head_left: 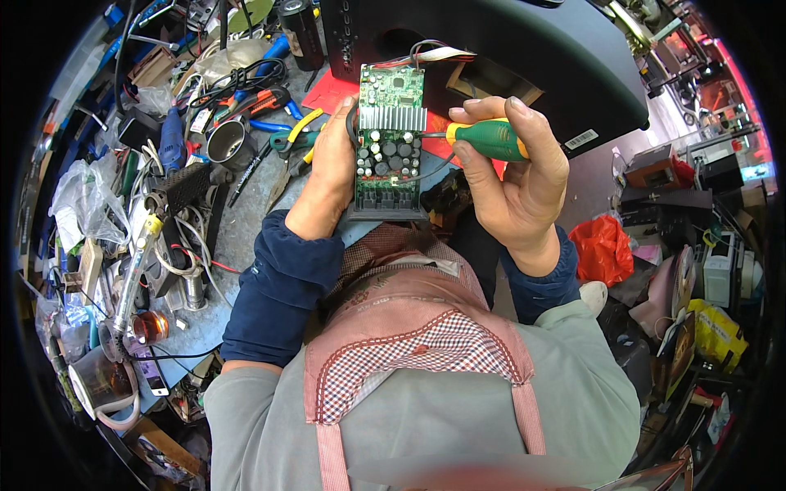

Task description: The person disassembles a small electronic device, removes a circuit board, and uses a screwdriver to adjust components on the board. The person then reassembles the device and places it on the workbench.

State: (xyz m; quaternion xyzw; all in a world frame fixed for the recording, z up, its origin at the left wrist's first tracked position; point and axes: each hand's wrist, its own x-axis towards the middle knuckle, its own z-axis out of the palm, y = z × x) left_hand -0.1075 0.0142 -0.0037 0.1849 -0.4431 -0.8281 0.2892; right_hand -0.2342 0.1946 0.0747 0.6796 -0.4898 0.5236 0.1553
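Observation:
My left hand (332, 164) grips a green circuit board (391, 88) by its left side, holding it upright in view, with a silver finned heatsink (391, 119), round capacitors (397, 154) and a black base (385, 209). Coloured wires (438, 54) run from the board's top toward a large black casing (540, 57) behind it. My right hand (516, 180) holds a green-and-yellow screwdriver (491, 139), its shaft level and pointing left to the board's right edge just below the heatsink; whether the tip touches is unclear. A red sheet (332, 88) lies behind the board.
The blue-grey bench (246, 213) on the left carries pliers (291, 135), a blue rotary tool (172, 139), a metal cup (228, 141), cables and a phone (152, 372). At right are piled electronics (720, 270), a red bag (600, 250) and a yellow bag (716, 331).

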